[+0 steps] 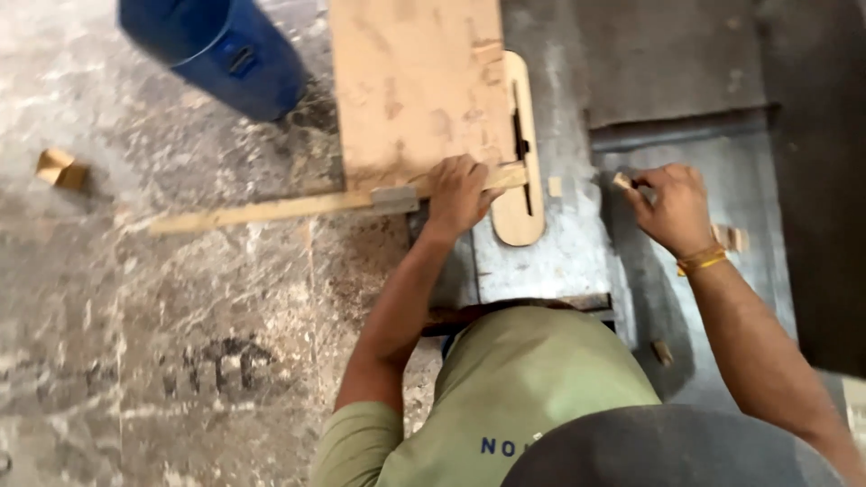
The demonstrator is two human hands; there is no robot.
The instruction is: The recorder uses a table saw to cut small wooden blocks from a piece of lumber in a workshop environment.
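My left hand (pixel 458 194) grips a long thin wooden strip (pixel 271 210) near its right end, where it meets the slot of a rounded wooden insert (pixel 520 216) set in a grey metal saw table (pixel 568 252). A flat brown board (pixel 415 86) lies on the table just beyond the strip. My right hand (pixel 672 207) is closed around a small wooden offcut (pixel 622 180) over the table's right part. A yellow band circles that wrist.
A blue plastic drum (pixel 225 50) stands at the upper left on the dusty concrete floor (pixel 135 316). Small wood blocks (pixel 61 169) lie at the far left. More offcuts (pixel 732 238) rest on the table's right side. A dark slab (pixel 821 180) borders the right.
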